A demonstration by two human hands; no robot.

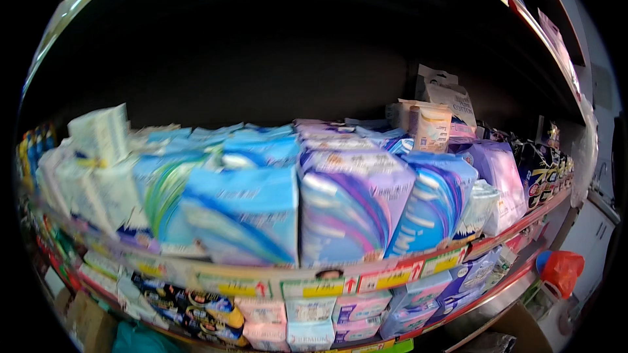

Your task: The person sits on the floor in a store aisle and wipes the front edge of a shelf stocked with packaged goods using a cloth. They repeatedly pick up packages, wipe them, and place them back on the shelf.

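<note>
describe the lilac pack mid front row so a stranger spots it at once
Start at the wide shelf with a black back wall. Near the middle of its front row, the lilac pack stands between a pale blue pack and a deeper blue pack. Purple and pale swirls on a lilac ground set it apart from both.

From afar, I view a shop's stocked shelves: rows of blue packs (242, 216) and lilac packs (350, 202) stand above yellow-and-white price labels (235, 285), with smaller packs (311, 333) lined up below.
</note>
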